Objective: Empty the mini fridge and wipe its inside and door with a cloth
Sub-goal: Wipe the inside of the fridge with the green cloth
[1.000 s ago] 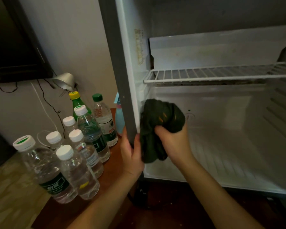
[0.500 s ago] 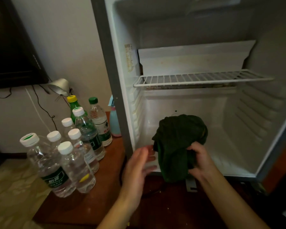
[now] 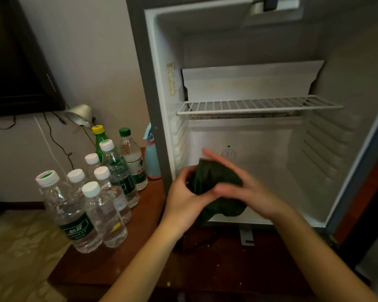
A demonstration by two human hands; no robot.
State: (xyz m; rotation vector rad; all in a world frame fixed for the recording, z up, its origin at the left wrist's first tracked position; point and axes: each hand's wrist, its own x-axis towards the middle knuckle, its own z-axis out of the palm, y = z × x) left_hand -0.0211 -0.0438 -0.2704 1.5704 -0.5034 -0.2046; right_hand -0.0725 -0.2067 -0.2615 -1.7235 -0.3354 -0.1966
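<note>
The mini fridge (image 3: pixel 336 149) stands open, its white inside bare except for a wire shelf (image 3: pixel 258 105). In front of its lower left opening I hold a bunched dark green cloth (image 3: pixel 214 177) between both hands. My left hand (image 3: pixel 183 199) curls round the cloth's left side. My right hand (image 3: pixel 244 188) lies over the cloth from the right, fingers stretched leftward across it and blurred. A lower fold of the cloth hangs down by the fridge's front sill. The fridge door is out of view.
Several plastic water bottles (image 3: pixel 96 205) and a green bottle (image 3: pixel 99 136) stand on the brown wooden top (image 3: pixel 140 253) left of the fridge. A light blue spray bottle (image 3: pixel 152 158) stands against the fridge's side. A metal lamp (image 3: pixel 79 115) and cables hang on the wall.
My left hand left the fridge's front edge and came onto the cloth. My right hand drew the cloth back from the left inner wall and both hands now bunch it together.
</note>
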